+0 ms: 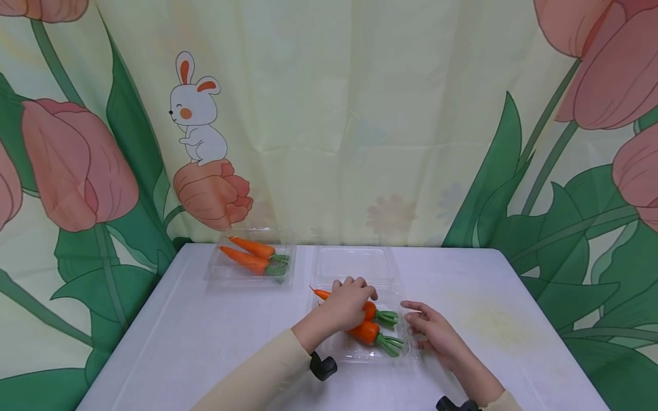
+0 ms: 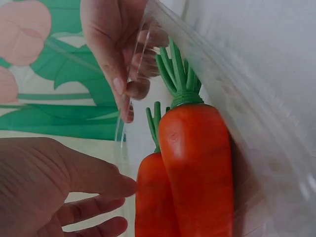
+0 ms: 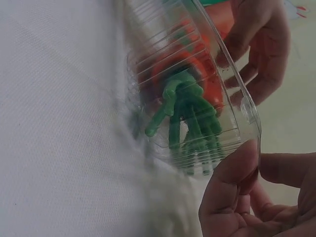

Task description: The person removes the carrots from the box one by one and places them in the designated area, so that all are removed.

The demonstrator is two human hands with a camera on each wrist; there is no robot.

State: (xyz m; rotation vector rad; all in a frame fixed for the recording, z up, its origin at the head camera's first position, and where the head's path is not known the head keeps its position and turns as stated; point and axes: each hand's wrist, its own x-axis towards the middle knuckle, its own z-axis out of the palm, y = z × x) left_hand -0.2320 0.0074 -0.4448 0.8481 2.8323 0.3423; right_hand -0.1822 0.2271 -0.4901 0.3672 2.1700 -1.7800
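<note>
Two smooth, tapering orange carrots with green stalks (image 1: 367,333) lie in a ribbed, clear plastic box (image 1: 354,361), its lid open behind. The left hand (image 1: 349,305), fingers loosely parted, is over them with no visible grip; contact is unclear. The right hand (image 1: 436,332) pinches the box's right rim. The white, woven-textured table (image 1: 231,342) stands before a pale, tulip-printed curtain (image 1: 319,103). The carrots' long axes run sideways, tips left, stalks right and slightly nearer the person.

From my end the clamshell box (image 1: 354,361) looks like thin, glossy clear plastic, carrots (image 2: 200,163) smooth with a soft sheen, tablecloth (image 3: 59,123) matt woven fabric.
</note>
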